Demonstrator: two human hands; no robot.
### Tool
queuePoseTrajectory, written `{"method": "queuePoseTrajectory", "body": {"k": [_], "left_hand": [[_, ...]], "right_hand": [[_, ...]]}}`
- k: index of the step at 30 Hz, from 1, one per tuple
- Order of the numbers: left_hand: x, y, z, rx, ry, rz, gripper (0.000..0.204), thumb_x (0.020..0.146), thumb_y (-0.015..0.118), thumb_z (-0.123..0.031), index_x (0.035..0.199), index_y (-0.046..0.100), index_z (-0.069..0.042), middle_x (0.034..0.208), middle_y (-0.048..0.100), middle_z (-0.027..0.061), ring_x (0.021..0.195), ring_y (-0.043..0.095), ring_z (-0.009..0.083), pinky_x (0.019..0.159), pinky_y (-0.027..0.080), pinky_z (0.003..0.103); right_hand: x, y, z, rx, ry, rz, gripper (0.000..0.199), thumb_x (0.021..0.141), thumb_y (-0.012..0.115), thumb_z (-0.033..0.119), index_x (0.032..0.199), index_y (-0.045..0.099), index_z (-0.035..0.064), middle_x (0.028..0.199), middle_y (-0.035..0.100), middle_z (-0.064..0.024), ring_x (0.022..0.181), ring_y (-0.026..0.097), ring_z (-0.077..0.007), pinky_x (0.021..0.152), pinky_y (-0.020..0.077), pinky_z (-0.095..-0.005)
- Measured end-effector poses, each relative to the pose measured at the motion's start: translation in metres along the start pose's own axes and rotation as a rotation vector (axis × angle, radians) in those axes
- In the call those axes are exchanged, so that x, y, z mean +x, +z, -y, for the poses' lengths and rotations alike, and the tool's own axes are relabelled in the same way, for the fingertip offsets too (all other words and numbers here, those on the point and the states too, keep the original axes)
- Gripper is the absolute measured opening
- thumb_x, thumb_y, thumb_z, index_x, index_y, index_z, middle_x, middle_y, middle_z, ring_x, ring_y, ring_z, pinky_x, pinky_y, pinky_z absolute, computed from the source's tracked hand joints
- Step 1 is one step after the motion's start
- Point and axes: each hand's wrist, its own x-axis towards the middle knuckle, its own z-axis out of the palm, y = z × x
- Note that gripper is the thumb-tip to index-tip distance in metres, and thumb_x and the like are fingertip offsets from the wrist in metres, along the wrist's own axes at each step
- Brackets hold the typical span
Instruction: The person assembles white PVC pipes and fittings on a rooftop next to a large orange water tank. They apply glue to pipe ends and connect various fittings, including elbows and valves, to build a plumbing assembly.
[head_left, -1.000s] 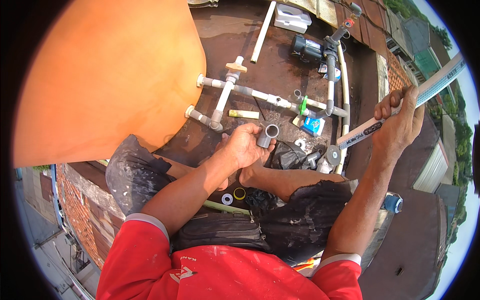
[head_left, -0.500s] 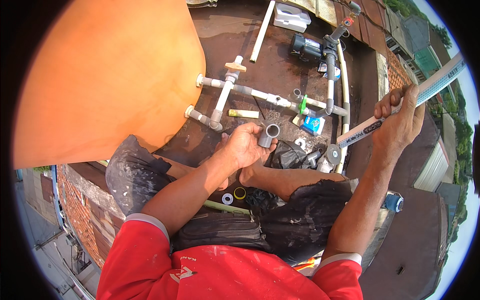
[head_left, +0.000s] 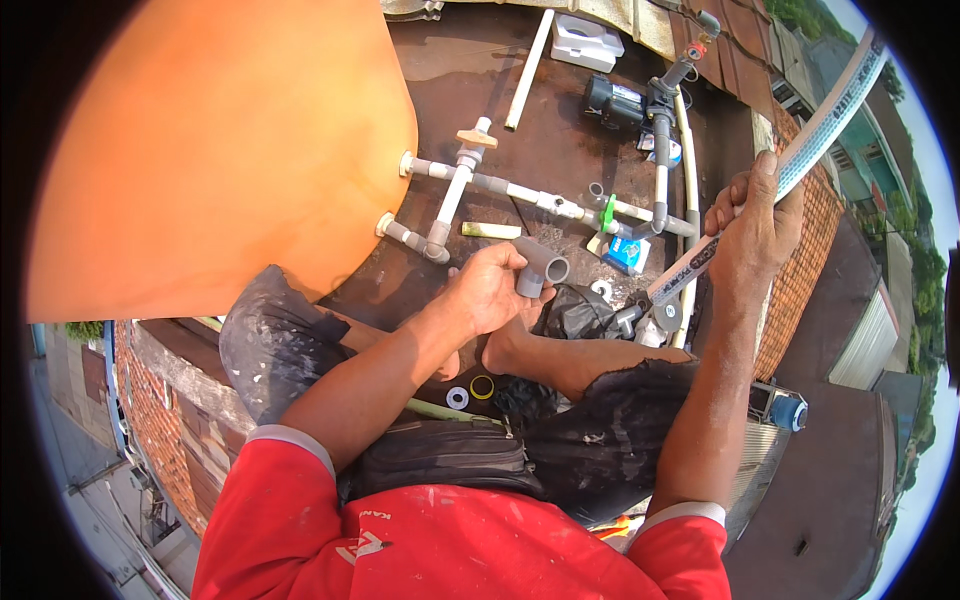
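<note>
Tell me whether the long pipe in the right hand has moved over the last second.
Yes. The long pipe in the right hand tilted steeper, its far end rising and its near end lifting above the black bag.

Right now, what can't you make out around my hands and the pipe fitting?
Head view only:
- grey elbow fitting: its back is covered by the left hand.
- long pipe: upper end cut off by the picture's rim; middle wrapped by the right hand.
- small rings: too small to identify.

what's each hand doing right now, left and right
Left hand: closed on a grey pipe elbow.
Right hand: closed around a long white pipe.
</note>
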Motion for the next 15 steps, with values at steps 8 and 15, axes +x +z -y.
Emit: {"method": "queuePoseTrajectory", "body": {"k": [8,15], "left_hand": [[-0.049,0.003,-0.037,-0.034,0.079,-0.009,0.053,0.095,0.058,0.000,0.146,0.046,-0.010,0.131,0.064,0.0209,0.110,0.069,0.0408,0.100,0.059,0.055],[-0.076,0.004,-0.049,-0.031,0.214,-0.082,0.054,0.093,0.058,0.005,0.144,0.048,-0.010,0.131,0.065,0.0192,0.113,0.069,0.0416,0.103,0.058,0.058]], "right_hand": [[-0.040,0.054,-0.075,-0.249,0.499,0.328,0.034,0.114,0.060,0.032,0.104,0.051,0.0003,0.073,0.056,-0.0045,0.052,0.054,-0.0112,0.043,0.0456,-0.0320],[-0.062,0.110,-0.187,-0.271,0.716,0.303,0.038,0.108,0.066,0.029,0.107,0.054,-0.0078,0.070,0.060,-0.0129,0.053,0.058,-0.0230,0.048,0.0488,-0.0417]]}}
